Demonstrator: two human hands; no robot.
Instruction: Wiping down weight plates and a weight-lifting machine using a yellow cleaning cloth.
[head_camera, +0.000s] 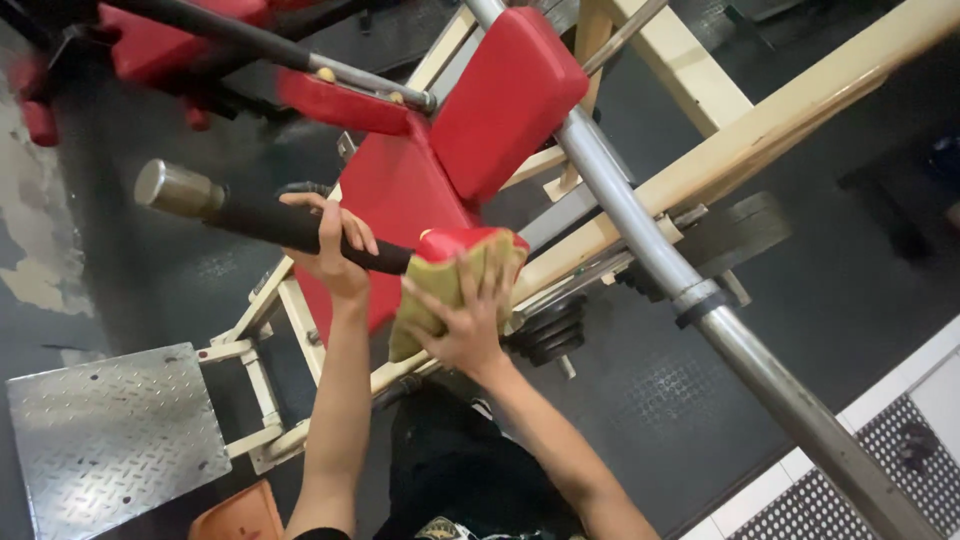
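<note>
Two bare hands at work on a gym machine. Left hand (335, 245): fingers clenched around the black grip of a handle bar (260, 220) with a bare metal end. Right hand (465, 320): fingers spread flat, pressing a yellow-green cloth (450, 280) against the small red pad (470, 242) at the bar's inner end. Red upholstered seat (400, 195) and backrest (505, 95) behind; cream frame (760, 130); long steel barbell (690, 290) crossing diagonally; black weight plates (548, 330) below; diamond-plate footplate (110, 435) lower left.
</note>
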